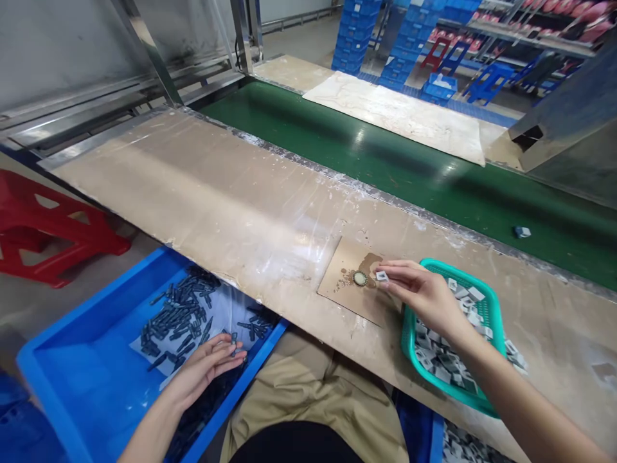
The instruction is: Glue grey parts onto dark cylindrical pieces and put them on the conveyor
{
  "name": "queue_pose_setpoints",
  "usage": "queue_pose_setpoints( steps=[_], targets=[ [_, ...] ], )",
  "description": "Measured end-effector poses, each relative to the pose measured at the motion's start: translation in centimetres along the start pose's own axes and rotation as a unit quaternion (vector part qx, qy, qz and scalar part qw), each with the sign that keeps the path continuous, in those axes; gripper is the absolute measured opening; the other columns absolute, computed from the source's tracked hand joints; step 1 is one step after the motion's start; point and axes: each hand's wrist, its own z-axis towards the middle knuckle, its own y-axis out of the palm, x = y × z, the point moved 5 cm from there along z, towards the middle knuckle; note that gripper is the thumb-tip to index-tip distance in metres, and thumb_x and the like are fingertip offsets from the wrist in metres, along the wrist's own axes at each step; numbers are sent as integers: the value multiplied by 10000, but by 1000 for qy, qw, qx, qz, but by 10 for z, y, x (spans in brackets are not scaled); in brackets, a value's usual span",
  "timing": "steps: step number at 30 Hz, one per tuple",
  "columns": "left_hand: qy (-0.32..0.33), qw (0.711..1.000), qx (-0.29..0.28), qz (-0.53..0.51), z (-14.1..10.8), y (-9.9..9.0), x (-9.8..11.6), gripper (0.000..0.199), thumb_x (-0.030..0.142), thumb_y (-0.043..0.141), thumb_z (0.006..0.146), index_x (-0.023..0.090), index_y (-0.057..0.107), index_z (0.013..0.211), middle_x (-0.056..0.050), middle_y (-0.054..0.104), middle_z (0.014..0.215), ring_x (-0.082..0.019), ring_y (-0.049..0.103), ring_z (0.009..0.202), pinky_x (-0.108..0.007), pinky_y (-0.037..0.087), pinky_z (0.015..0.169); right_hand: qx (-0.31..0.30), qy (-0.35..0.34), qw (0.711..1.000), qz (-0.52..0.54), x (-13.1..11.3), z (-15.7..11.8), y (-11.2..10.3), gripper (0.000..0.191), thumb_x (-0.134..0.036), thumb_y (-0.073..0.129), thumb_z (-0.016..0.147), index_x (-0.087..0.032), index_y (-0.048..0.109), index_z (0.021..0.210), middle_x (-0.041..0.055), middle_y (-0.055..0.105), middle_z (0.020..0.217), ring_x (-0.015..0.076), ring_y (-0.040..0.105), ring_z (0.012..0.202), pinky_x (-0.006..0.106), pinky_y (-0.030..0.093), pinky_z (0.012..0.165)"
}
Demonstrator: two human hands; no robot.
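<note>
Between the fingertips of my right hand (pixel 419 292) is a small white-and-grey block with a square hole (pixel 382 276). Just left of it, a bottle cap (pixel 359 278) with pale contents sits on a stained piece of cardboard (pixel 337 283). My left hand (pixel 209 363) is over the blue bin (pixel 87 347), its fingers closed on a small dark grey peg-like part (pixel 234 341). Many similar dark parts (pixel 176 318) lie in that bin on a white sheet. Under my right forearm stands a green basket (pixel 494 308) full of similar blocks.
A green conveyor belt (pixel 337 141) runs behind the brown worktop (pixel 216 193), carrying one small block (pixel 522 231). Beyond it lies a pale board (pixel 395 116). A red stool (pixel 53 231) stands at left. Stacked blue crates (pixel 355 35) are at the back. More small parts (pixel 465 447) fill a container below.
</note>
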Motion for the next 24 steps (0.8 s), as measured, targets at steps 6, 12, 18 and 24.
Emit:
queue_pose_setpoints(
  steps=[6, 12, 18, 24],
  targets=[
    [43, 999, -14, 24, -44, 24, 35, 442, 286, 788, 620, 198, 658, 1033, -68, 705, 935, -204, 635, 978, -220, 516, 736, -8, -132, 963, -234, -7, 8, 26, 280, -298, 496, 861, -164, 714, 976, 108, 633, 899, 224, 638, 793, 340, 526, 716],
    [71, 991, -56, -95, -58, 65, 42, 306, 270, 838, 533, 184, 714, 799, -58, 713, 985, -166, 663, 840, -235, 520, 762, -36, -135, 962, -236, 0, 11, 33, 335, -353, 461, 883, -165, 719, 986, 106, 630, 853, 205, 624, 700, 330, 518, 649],
    [138, 974, -87, -158, -49, 125, 46, 280, 315, 791, 606, 135, 710, 805, -83, 728, 862, -172, 679, 780, -282, 537, 768, -16, -3, 999, -38, -13, 4, 14, 325, -445, 655, 756, -199, 734, 953, 95, 691, 932, 226, 662, 787, 337, 545, 703],
    [228, 953, -79, -184, -42, 186, 62, 413, 157, 828, 507, 151, 696, 899, -38, 724, 741, -175, 689, 740, -291, 562, 724, -44, 151, 976, 148, -29, -25, 19, 400, -430, 766, 636, -173, 739, 941, 93, 735, 806, 255, 698, 703, 369, 583, 684]
  ],
)
